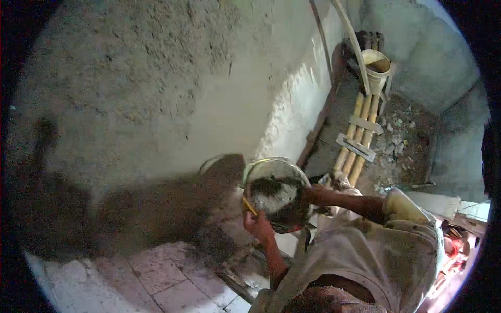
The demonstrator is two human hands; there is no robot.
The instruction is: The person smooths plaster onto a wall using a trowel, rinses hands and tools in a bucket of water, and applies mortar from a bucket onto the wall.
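Note:
A round bucket (279,175) is in front of my body, close to the wall, with grey, wet-looking material (271,197) inside. My left hand (257,225) is closed at the bucket's near left side, around a thin yellow handle (250,205). The tool's other end cannot be made out. On the right side, my right hand (314,195) grips the bucket by its rim, with the fingers partly hidden in shade.
Bamboo poles (358,141) run away to the right, carrying a plastering float (356,147) and a flat board (366,124). Farther back stands a pale bucket (376,67). Rubble (399,143) lies beyond the poles. A partly smoothed wall (224,104) rises ahead; tiles (162,276) lie at lower left.

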